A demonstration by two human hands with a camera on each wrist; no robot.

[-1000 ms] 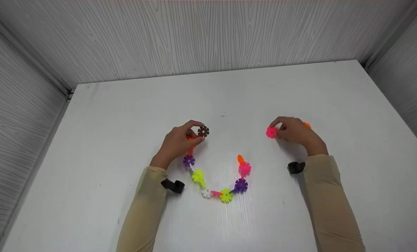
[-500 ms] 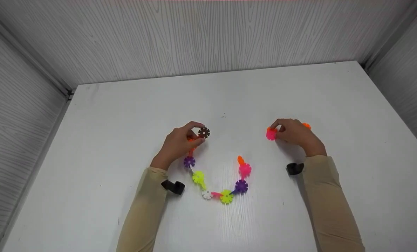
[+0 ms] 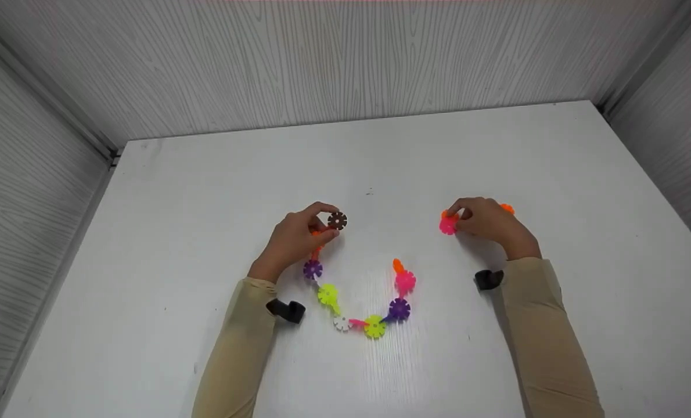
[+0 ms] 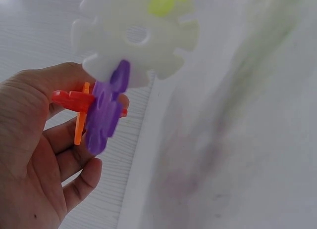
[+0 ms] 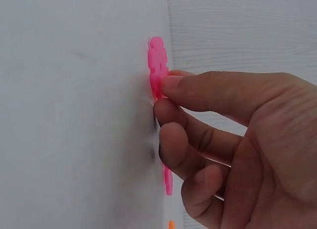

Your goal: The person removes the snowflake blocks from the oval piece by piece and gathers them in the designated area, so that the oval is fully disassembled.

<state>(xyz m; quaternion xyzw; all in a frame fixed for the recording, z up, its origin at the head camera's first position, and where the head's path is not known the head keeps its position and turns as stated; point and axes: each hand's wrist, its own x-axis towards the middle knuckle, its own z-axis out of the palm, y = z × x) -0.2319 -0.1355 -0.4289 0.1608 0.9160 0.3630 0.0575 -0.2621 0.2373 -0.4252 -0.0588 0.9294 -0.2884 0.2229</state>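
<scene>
In the head view my left hand pinches a brown notched disc between thumb and forefinger. From there a chain of interlocked plastic snowflake discs curves in a U, through a purple disc and a yellow disc to an orange end disc. The left wrist view shows a white disc slotted into the purple one, with red and orange pieces behind; the brown disc is hidden there. My right hand pinches a pink disc, seen edge-on in the right wrist view; an orange edge shows above it.
Another orange disc shows behind the right hand. Lower in the right wrist view a second pink piece is partly covered by fingers. Black wrist mounts sit on both sleeves. Grey wood-grain panels border the white table.
The right hand has tipped the pink disc slightly and lowered it toward me, and an orange edge has come into view above it. The left hand and the chain stay nearly still.
</scene>
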